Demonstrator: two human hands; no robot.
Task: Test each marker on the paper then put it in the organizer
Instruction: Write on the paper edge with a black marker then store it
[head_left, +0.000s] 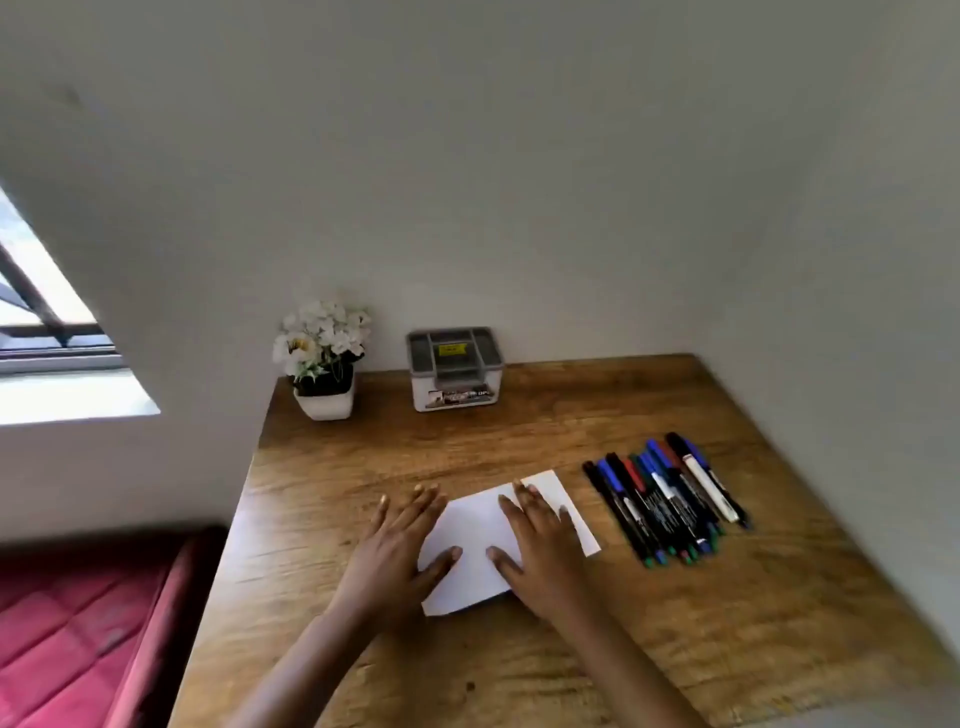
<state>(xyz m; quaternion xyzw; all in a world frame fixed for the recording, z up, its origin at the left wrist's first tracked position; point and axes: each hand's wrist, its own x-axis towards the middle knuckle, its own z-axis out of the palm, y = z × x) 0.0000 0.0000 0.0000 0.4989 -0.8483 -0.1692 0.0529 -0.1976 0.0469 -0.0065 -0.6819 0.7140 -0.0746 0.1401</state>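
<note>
We note a white sheet of paper (475, 519) lying flat near the middle of the wooden table (519, 441). The left hand (397, 545) rests over the sheet's left edge with its fingers straight and spread. The right hand (540, 551) lies flat on the sheet. Just right of the paper, not touching it, we count roughly ten capped markers (670, 499) side by side, in blue, black, red and green. At the far edge, against the wall, stands the organizer (454, 369), with a grey compartmented top and a white body. A white pot of white flowers (324, 358) stands to its left.
</note>
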